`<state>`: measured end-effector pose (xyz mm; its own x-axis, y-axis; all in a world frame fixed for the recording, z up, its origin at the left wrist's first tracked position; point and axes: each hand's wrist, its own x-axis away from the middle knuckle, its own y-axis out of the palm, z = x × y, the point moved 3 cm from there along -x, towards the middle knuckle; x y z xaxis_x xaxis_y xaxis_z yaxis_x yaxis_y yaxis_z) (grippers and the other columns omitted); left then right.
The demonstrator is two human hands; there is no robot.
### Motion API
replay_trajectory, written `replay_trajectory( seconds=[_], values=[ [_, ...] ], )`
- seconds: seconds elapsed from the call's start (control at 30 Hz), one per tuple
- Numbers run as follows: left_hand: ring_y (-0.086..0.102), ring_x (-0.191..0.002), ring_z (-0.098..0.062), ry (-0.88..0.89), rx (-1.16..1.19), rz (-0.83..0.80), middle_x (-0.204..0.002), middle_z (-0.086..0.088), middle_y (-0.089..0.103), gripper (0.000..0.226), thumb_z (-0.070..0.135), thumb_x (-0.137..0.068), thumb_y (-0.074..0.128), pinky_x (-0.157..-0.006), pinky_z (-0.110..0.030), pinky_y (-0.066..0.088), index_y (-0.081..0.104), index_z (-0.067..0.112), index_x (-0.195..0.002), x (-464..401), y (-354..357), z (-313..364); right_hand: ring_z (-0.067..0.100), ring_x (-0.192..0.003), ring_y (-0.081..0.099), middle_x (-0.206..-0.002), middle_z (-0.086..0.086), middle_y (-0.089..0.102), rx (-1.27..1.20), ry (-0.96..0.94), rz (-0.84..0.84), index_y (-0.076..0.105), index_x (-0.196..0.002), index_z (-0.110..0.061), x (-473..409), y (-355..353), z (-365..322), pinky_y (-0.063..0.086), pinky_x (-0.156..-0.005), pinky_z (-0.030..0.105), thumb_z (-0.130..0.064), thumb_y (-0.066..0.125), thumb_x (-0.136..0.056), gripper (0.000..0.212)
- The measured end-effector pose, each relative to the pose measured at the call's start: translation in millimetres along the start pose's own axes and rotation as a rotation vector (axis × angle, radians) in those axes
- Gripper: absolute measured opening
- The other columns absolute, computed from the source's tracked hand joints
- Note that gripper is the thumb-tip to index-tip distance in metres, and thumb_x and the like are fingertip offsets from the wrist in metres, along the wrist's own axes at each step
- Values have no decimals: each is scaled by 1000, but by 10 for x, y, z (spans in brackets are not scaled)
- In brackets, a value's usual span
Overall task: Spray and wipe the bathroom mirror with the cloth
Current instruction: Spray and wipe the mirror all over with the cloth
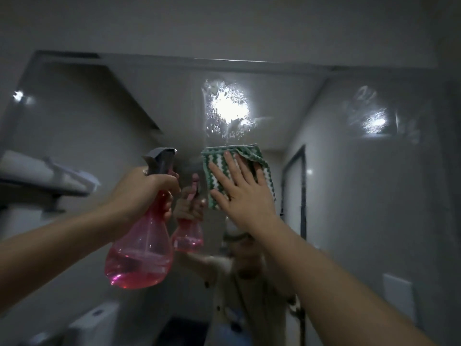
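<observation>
I see my right hand (245, 188) flat against the mirror (154, 96), fingers straight and spread, pressing the cloth (214, 171) onto the glass. The cloth is green with white zigzag stripes, folded, and sits near the middle of the mirror, just under a wet patch (228, 108) that catches the light. One upper corner of the cloth is folded over beside my fingertips. A second wet smear (371, 116) shows far to the right, well apart from the cloth.

My left hand (147, 193) grips the neck of the bottle (141, 253), fingers curled round it below the grey trigger head (161, 158). The bottle is pink and see-through, tilted, with pink liquid pooled in its lower part. Its nozzle points toward the glass, just left of the cloth, not touching it.

The mirror reflects the bottle and a person behind my forearm. A shelf (47, 178) hangs on the wall at left, blurred.
</observation>
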<state>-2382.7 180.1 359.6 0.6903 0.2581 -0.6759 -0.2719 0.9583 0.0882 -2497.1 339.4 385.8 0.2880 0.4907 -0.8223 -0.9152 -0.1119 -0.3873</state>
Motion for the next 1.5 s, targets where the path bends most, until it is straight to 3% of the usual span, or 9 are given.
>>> replay_trajectory(
  seconds=[0.27,0.47,0.6,0.77,0.9,1.07,1.13,1.27,1.5],
  values=[
    [36,-29,-13,9,26,-67,-41,-5,38,18,-15,-80,50,-34,-17,33,54,-1,-92,88,764,8,8,-139,-28,-149,-11,-35,-10,234,56,-25,-142,-44,615,-104,1043,-9,-114,43,-63,-16,-80,65],
    [42,-29,-11,13,26,-160,-38,-1,48,9,-12,-80,54,-31,-21,35,57,-10,-88,125,1472,-74,6,-137,-27,-150,-11,-31,-2,333,105,-26,-139,-45,1152,-117,1681,-9,-113,41,-62,-9,-85,59],
    [47,-39,-17,39,-32,-206,-47,-5,54,41,8,-55,66,-46,-26,37,61,-15,-88,163,1824,-147,8,-139,-25,-151,-10,-29,-10,378,111,-24,-141,-46,1431,-111,1940,-9,-112,40,-62,-9,-85,60],
    [43,-38,-22,-9,81,-242,-51,-19,49,8,-11,-70,58,-40,-26,36,56,-8,-78,252,2099,-230,9,-141,-25,-153,-9,-29,-6,403,107,-25,-141,-46,1613,-78,2081,-6,-113,42,-63,-9,-86,60],
    [43,-43,-22,-28,88,-279,-58,-20,48,10,-13,-74,53,-39,-25,36,55,-3,-76,277,2139,-290,9,-141,-24,-153,-10,-28,-11,411,109,-22,-142,-46,1658,-69,2100,-7,-113,41,-64,-9,-84,62],
    [39,-35,-20,-20,102,-267,-42,-11,43,13,-15,-75,49,-36,-24,35,52,-3,-69,299,1945,-318,18,-147,-3,-159,-3,-6,32,447,150,-1,-150,-38,1641,-53,2069,0,-112,46,-58,4,-91,62],
    [39,-33,-20,-30,101,-253,-41,-11,42,9,-14,-76,50,-35,-24,36,54,-6,-74,306,1786,-334,24,-147,0,-159,0,-6,38,486,148,-3,-149,-33,1630,-24,1999,-4,-112,43,-56,2,-91,63],
    [37,-33,-18,-61,136,-190,-39,-7,41,11,-15,-76,50,-35,-22,34,51,-4,-76,257,1423,-395,30,-146,-10,-159,7,-13,-37,610,116,-18,-144,-30,1475,7,1690,-9,-114,47,-56,-2,-90,62],
    [37,-28,-14,-117,161,-113,-35,-5,42,11,-15,-81,46,-32,-19,33,56,-10,-83,236,703,-491,19,-136,-32,-152,3,-29,-121,424,130,-17,-148,-29,918,113,599,-25,-106,37,-52,-8,-88,65]
  ],
)
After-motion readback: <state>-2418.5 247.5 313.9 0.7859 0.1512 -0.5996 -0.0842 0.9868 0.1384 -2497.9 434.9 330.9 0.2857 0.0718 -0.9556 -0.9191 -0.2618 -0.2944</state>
